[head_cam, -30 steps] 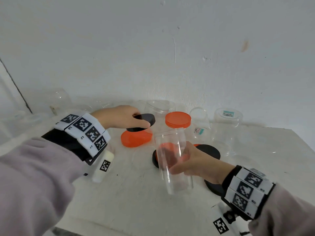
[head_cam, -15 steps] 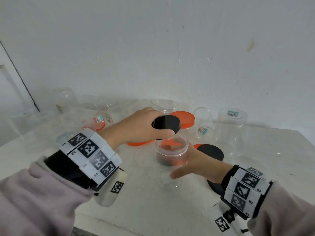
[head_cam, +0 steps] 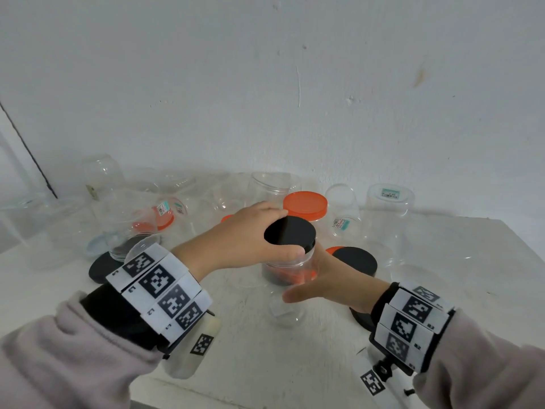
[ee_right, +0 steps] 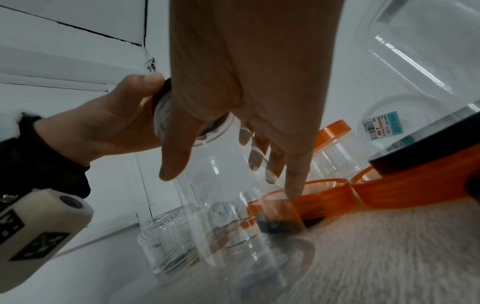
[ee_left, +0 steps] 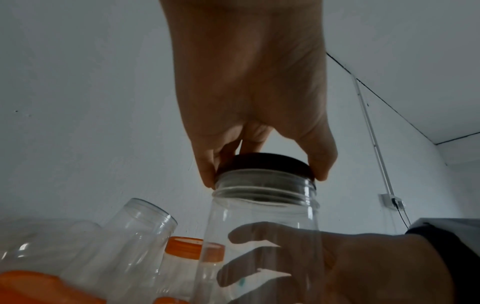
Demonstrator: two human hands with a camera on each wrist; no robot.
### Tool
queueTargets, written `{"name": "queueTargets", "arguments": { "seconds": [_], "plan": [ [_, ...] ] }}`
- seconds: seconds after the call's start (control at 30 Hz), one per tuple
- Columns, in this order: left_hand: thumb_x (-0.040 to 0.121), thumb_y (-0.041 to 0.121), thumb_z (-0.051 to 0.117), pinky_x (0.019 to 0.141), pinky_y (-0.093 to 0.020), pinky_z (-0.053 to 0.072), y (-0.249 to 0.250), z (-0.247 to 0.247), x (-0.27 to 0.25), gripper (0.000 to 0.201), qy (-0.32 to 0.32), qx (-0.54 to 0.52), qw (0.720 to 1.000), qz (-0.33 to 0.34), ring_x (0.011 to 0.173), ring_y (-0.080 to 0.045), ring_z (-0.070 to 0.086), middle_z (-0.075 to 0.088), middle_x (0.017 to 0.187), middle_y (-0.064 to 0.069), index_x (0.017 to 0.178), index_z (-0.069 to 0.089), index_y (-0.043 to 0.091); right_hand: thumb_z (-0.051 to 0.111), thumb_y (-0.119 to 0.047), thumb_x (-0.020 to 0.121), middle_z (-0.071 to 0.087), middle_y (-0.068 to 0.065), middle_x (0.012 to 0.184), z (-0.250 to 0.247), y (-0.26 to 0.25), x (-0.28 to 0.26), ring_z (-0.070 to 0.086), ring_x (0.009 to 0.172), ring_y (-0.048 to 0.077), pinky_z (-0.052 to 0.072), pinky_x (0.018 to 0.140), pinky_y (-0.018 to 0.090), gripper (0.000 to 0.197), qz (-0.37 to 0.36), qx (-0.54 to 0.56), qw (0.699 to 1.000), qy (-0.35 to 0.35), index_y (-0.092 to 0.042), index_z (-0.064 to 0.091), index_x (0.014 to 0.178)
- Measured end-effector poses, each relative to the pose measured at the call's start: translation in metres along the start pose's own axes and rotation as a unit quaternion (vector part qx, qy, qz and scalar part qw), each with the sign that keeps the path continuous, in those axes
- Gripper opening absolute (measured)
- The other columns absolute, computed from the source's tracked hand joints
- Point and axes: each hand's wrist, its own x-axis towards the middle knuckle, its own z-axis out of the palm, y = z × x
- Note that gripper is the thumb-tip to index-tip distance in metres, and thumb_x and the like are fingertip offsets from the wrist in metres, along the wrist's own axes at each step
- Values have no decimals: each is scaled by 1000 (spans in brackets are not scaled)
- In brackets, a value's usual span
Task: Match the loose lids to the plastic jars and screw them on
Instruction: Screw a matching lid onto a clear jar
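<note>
A clear plastic jar [head_cam: 287,268] stands upright at the middle of the white table [head_cam: 241,355]. A black lid [head_cam: 290,233] sits on its mouth. My left hand [head_cam: 244,242] grips that lid by its rim from above, thumb at the front and fingers at the back. In the left wrist view the black lid [ee_left: 262,164] rests on the threaded neck of the jar [ee_left: 262,226]. My right hand [head_cam: 324,283] wraps round the jar's body, thumb in front. In the right wrist view its fingers [ee_right: 296,164] show behind the clear jar [ee_right: 228,185].
An orange-lidded jar [head_cam: 305,205] stands just behind. Two upturned clear jars [head_cam: 389,214] are at the back right. A loose black lid [head_cam: 355,259] lies right of the held jar, another black lid [head_cam: 101,268] at the left. Several lidless jars [head_cam: 141,214] crowd the back left.
My left hand lifted the black lid off the orange lid and brought it onto the jar's mouth. The right hand turned the jar upright and steadied it.
</note>
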Motion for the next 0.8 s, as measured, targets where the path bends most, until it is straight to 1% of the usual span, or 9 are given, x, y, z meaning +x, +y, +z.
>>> {"name": "queueTargets", "arguments": {
  "seconds": [0.17,0.27,0.33,0.4,0.47,0.57,0.63,0.7,0.8],
  "plan": [
    [64,69,56,92,-19,33,-1,4,-2,89,4,-15,1000,0,115,0,40,39,125,22,142,42,26,78,6,74,57,3,124,-1,0,0,63,98,-5,50,76,11,86,-5,-20,1000,4,-36,32,133],
    [68,66,65,89,-15,34,-3,7,-2,85,11,-26,1000,4,115,-1,41,40,122,22,140,43,26,80,2,74,56,-6,125,-2,-1,0,59,97,-12,49,79,11,89,0,-36,999,10,-34,30,137],
    [72,61,71,88,-15,36,-4,9,-3,81,23,-42,999,2,117,-2,42,40,121,22,139,42,26,83,-3,73,55,-12,128,-3,-1,0,56,109,-7,48,90,15,93,14,-58,998,11,-33,28,141],
    [63,67,71,91,-16,37,-8,11,-5,97,26,-85,996,-5,120,-2,43,40,121,22,143,34,28,86,-10,71,52,-14,132,-8,-3,-3,53,119,1,45,101,24,100,36,-84,996,0,-35,23,145],
    [49,75,69,100,-19,35,-15,14,-8,122,19,-152,988,-23,126,2,37,35,130,23,150,13,35,88,-16,67,47,-15,136,-14,-8,-7,50,123,4,44,103,28,108,42,-90,995,-16,-39,17,145],
    [43,69,77,105,-18,33,-29,23,-12,137,9,-251,967,-46,131,2,38,37,136,30,152,2,34,85,-23,60,38,-21,140,-25,-29,-8,39,130,-2,40,103,22,112,19,-91,996,12,-40,16,146],
    [42,61,83,112,-25,33,-33,32,-14,138,1,-298,953,-57,131,1,41,38,132,34,153,5,32,87,-25,64,34,-18,145,-31,-47,-6,33,135,-1,36,106,22,110,-1,-124,992,21,-38,18,148],
    [42,53,87,113,-33,35,-35,41,-15,134,0,-331,942,-62,129,-2,46,45,133,27,152,12,33,86,-33,70,32,-18,147,-32,-64,-1,30,136,-1,32,111,26,100,-10,-208,978,-4,-37,24,148],
    [49,40,88,108,-35,43,-35,48,-13,107,11,-374,926,-41,121,-4,55,58,128,14,140,32,36,83,-43,69,40,-21,135,-24,-89,10,40,124,-1,37,97,18,90,1,-359,932,-54,-34,34,144]
  ]
}}
